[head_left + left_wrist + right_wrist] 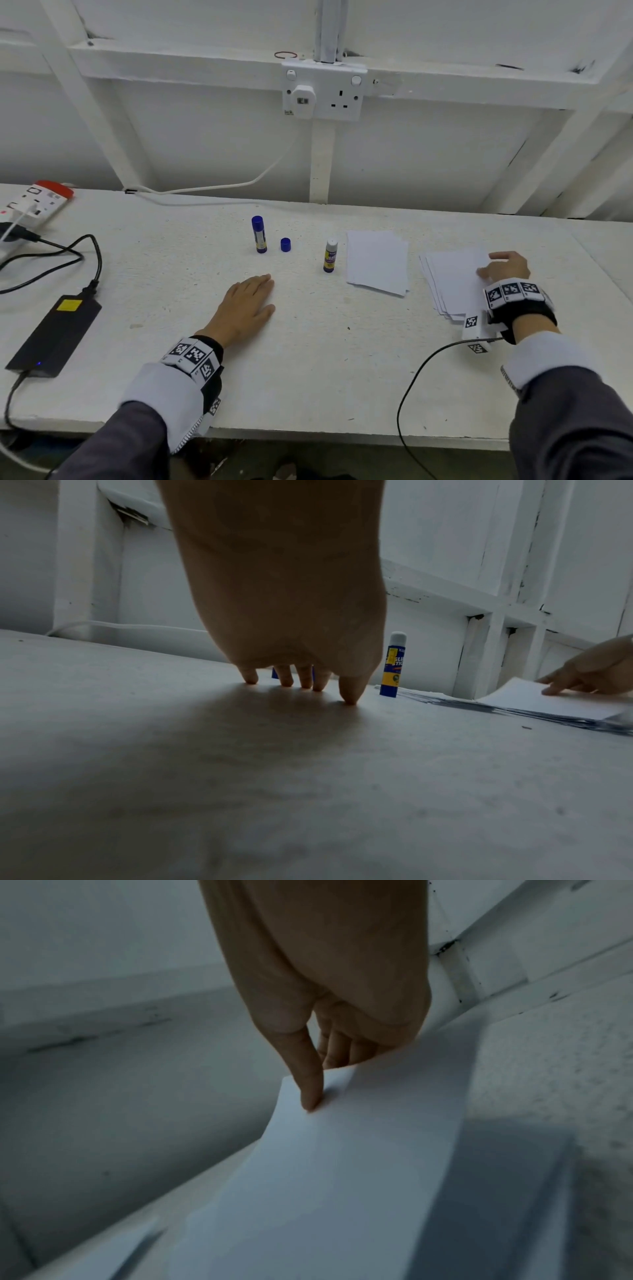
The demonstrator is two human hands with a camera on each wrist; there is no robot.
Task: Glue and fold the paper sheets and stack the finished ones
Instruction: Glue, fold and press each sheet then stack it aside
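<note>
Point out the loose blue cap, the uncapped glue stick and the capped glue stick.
loose blue cap [285, 244], head view, its side wall.
uncapped glue stick [330, 257], head view, its label.
capped glue stick [259, 235], head view, its barrel.

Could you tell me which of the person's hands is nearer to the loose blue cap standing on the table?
The left. The left hand lies flat on the table just in front of the blue cap, slightly to its left. The right hand is far to the cap's right, lifting a sheet off the paper stack.
</note>
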